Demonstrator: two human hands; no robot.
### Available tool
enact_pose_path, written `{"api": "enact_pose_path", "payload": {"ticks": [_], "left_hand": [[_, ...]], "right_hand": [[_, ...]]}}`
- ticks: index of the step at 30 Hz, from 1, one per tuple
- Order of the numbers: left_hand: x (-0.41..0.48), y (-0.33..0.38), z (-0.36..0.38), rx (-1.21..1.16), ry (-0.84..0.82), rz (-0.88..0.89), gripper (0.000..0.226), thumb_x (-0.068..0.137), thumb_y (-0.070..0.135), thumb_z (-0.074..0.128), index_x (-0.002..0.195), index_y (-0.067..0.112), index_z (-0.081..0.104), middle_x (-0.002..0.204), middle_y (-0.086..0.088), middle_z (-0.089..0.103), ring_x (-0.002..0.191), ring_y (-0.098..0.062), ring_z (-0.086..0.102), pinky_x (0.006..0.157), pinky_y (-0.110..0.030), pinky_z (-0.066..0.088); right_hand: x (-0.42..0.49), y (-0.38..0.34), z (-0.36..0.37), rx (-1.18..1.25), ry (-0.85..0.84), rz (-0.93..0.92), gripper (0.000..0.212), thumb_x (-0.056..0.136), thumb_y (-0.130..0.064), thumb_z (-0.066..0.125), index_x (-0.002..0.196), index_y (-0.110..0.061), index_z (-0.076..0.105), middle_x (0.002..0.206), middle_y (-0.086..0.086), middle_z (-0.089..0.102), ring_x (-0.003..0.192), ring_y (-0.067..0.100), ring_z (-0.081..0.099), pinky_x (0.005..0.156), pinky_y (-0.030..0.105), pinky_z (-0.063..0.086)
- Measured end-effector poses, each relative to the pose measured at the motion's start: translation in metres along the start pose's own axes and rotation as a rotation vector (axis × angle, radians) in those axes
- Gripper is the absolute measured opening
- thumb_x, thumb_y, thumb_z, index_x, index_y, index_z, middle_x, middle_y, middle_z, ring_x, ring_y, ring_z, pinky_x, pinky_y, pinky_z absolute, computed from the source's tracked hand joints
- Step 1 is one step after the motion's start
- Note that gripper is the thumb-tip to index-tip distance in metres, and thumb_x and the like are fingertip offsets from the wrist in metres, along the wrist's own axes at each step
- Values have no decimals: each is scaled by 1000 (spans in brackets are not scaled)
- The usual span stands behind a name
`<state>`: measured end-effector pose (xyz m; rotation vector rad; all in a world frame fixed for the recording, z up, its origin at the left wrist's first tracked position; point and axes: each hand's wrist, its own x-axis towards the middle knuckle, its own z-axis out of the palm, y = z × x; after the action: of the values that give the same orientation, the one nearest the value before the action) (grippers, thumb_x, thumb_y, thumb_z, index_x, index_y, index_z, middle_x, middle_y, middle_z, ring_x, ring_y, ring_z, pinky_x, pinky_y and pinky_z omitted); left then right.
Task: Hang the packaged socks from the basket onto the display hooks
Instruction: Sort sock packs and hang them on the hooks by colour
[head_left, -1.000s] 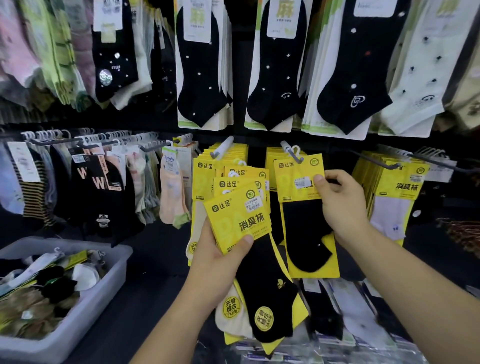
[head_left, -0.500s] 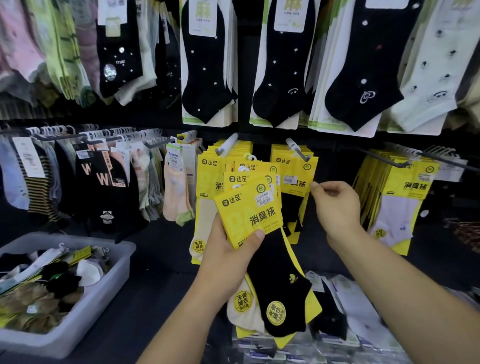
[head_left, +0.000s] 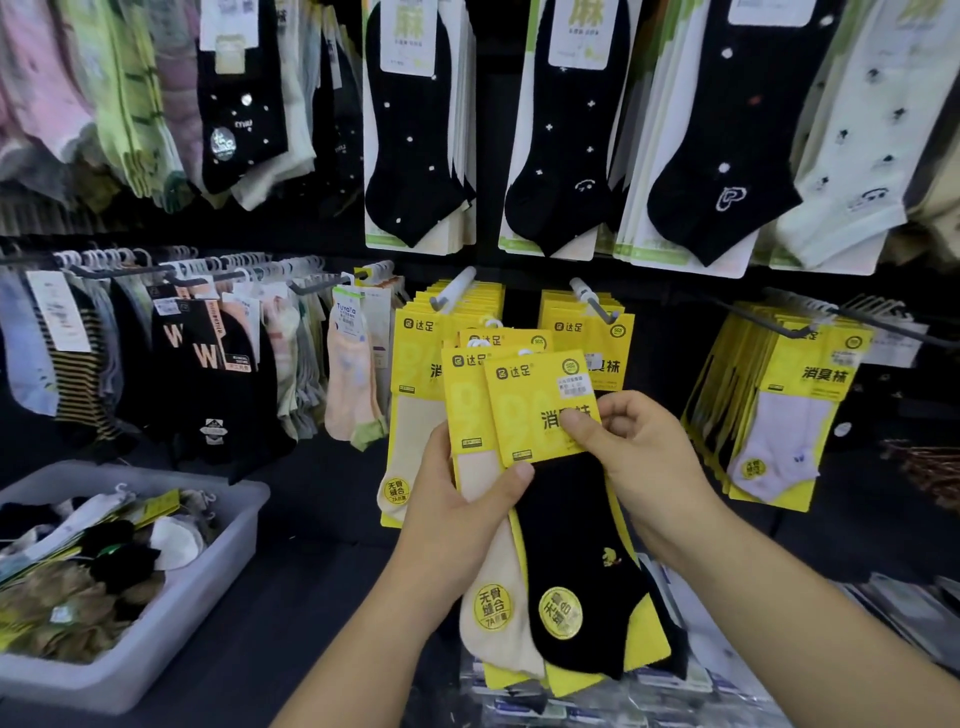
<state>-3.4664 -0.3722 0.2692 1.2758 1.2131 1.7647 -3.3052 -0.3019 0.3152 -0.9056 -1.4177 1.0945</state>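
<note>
1. Left hand (head_left: 457, 499) grips a fan of sock packs (head_left: 540, 410) at frame centre.
2. Right hand (head_left: 639, 457) pinches the front pack's card.
3. Basket (head_left: 171, 623) sits lower left; hooks (head_left: 592, 299) above.

Place: a shop, at its sock display wall.
Fixtures: metal display hooks (head_left: 597, 299) in rows on a dark panel.
Stock: carded socks (head_left: 415, 130) with price labels, many identical yellow packs (head_left: 789, 395).
Restock: grey basket (head_left: 171, 639) of loose packs.
</note>
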Motion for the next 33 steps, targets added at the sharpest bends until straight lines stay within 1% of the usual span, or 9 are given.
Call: {"api": "enact_pose_path", "payload": {"ticks": [4,8,11,14,18,23,29,31,33], "left_hand": [[1,-3,-2,63,2,17,44,90,15,82,119,38,58,109,26,76,101,6,72,80,-9,54],[1,-3,0,119,2,30,48,89,18,83,119,43,55,111,30,73,105,8,69,83,-10,55],[1,-5,-1,141,17,30,48,90,18,83,120,44,55,113,28,73,109,6,68,90,-18,55],[1,-5,-1,167,17,28,48,90,16,82,118,45,55,110,30,73,105,9,68,84,-10,54],[2,-6,-1,196,26,21,48,91,16,81,118,46,54,113,24,73,106,10,67,85,-10,53],[4,-8,-3,226,19,26,49,92,18,81,118,48,53,112,27,72,106,11,66,83,-9,53],[3,-10,-5,252,5,20,50,93,20,80,119,51,51,113,34,69,106,12,66,82,-10,51],[3,-10,-5,266,3,20,50,93,20,80,118,52,50,112,36,68,106,13,65,82,-9,51],[3,-11,-5,269,-3,20,49,93,20,80,120,50,51,113,35,68,108,12,64,84,-10,51]], "right_hand": [[2,-9,-8,15,-28,-9,32,84,-14,79,109,-16,60,102,9,74,93,23,73,71,28,55],[16,-32,-16,-355,-10,-303,20,88,-29,74,106,-30,65,108,-5,65,97,7,63,74,20,50],[24,-42,-14,-548,-104,-327,19,89,-39,72,106,-37,64,115,-10,59,101,4,59,73,16,42],[29,-45,-12,-627,-168,-336,18,86,-45,72,101,-43,61,114,-12,59,100,5,57,75,19,44],[31,-49,-11,-634,-146,-341,19,84,-49,72,96,-37,62,101,-11,61,93,12,63,84,40,55],[30,-53,-12,-708,-130,-388,17,85,-46,73,92,-35,62,94,-12,62,86,6,57,74,28,49],[24,-54,-11,-718,-202,-369,10,89,-47,67,90,-37,68,89,-11,59,80,2,56,68,24,42],[24,-57,-11,-671,-247,-325,11,91,-45,67,87,-36,72,87,-10,62,80,-1,58,70,25,42],[24,-61,-12,-609,-283,-280,9,90,-40,71,85,-35,76,89,1,67,81,10,60,71,34,49]]}}
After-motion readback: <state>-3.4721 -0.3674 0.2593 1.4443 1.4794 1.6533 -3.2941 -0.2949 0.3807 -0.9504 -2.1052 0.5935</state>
